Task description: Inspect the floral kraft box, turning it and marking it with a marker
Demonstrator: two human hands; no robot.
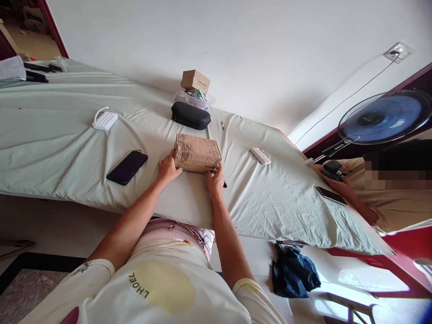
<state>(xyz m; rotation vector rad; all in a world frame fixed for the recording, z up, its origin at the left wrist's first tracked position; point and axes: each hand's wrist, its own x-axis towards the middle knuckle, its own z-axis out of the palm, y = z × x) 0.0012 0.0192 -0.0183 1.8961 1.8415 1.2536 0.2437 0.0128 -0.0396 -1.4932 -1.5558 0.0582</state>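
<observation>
A brown cardboard box (197, 153) wrapped in tape lies on the pale green sheet of the bed (60, 148). My left hand (168, 168) grips the box's left end with its fingers curled against it. At the box's right front corner is my right hand (216, 180), closed around a thin dark pen-like thing whose tip pokes out to the right. Both hands rest on the sheet at the near edge of the bed.
A black phone (127, 167) lies left of the box, with a white charger (105, 120) further back. Behind the box sit a black case (191, 115), a smaller cardboard box (195, 81) and a white device (260, 155). Another person's hand (332, 177) holds a dark object at right, near a blue fan (384, 117).
</observation>
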